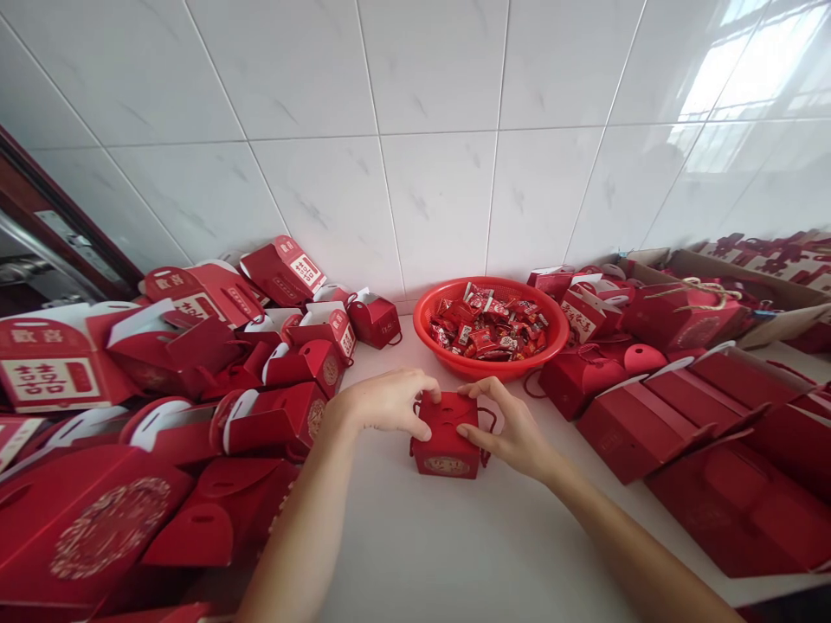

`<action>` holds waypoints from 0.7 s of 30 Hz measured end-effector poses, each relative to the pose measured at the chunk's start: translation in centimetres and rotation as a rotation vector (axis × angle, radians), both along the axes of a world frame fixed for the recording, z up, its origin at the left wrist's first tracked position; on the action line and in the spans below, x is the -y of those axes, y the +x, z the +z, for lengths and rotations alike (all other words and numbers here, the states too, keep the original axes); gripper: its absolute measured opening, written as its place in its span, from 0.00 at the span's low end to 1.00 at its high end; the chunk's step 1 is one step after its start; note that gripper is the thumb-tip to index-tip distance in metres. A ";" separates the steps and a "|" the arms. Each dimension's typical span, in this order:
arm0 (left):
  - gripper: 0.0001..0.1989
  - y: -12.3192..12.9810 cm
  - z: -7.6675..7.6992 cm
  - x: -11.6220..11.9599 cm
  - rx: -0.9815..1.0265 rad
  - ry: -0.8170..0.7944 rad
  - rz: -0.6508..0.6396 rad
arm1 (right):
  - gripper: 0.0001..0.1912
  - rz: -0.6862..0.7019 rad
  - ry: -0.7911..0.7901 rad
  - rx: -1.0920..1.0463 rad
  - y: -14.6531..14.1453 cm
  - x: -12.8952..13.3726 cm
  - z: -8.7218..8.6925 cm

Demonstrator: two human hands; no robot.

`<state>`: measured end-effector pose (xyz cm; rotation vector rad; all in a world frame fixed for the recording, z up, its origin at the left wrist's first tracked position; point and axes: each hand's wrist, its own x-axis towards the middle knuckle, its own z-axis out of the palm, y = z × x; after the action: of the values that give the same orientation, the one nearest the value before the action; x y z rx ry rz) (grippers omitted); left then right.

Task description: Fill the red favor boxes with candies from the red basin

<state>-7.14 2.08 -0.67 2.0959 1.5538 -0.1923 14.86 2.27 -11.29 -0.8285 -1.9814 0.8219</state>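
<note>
A bare stretch of white tabletop (467, 554) opens on the near side, broad between the forearms and narrowing ahead, with stacked boxes edging it left and right. At left a large red box (97, 528) lies nearest, a round floral print facing up; at right, red boxes (733, 502) stand in rows along the strip's margin.

Mid-strip sits the small red box (445, 438), upright, its lid flaps folded over (a cord handle (494, 421) loops out at the side). The left hand (389, 402) arches over it from the left, wrist bent, thumb near the front of the top and fingers curled toward the back edge, gripping it. The right hand (516, 433) mirrors this, thumb on the top, fingers at the back corner, also gripping.

Just beyond, with little room between, a red plastic basket (425, 337) holds a heap of small wrapped sweets (490, 324). Open boxes (195, 294) with white insides crowd the far left; at far right is a cardboard carton (785, 322). Behind everything rises a tiled wall (434, 78).
</note>
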 end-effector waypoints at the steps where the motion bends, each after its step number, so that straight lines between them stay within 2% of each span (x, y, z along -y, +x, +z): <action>1: 0.24 0.0 -0.1 -0.1 0.003 -0.002 -0.003 | 0.16 -0.002 -0.001 0.005 0.0 0.0 0.0; 8: 0.12 0.2 -0.7 -1.2 0.098 -0.014 0.027 | 0.17 -0.014 -0.072 0.044 -0.5 0.0 0.0; 15: 0.11 0.5 -1.4 -1.8 0.115 -0.058 0.045 | 0.20 -0.120 -0.131 0.113 -0.2 -0.4 -0.2; 21: 0.10 0.4 -1.2 -1.7 0.114 -0.045 0.043 | 0.20 -0.111 -0.176 0.040 0.0 -0.6 0.3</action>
<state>-6.69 3.80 -1.90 2.0006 1.5117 -0.0896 14.83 2.84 -11.03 -1.0544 -1.8986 0.9305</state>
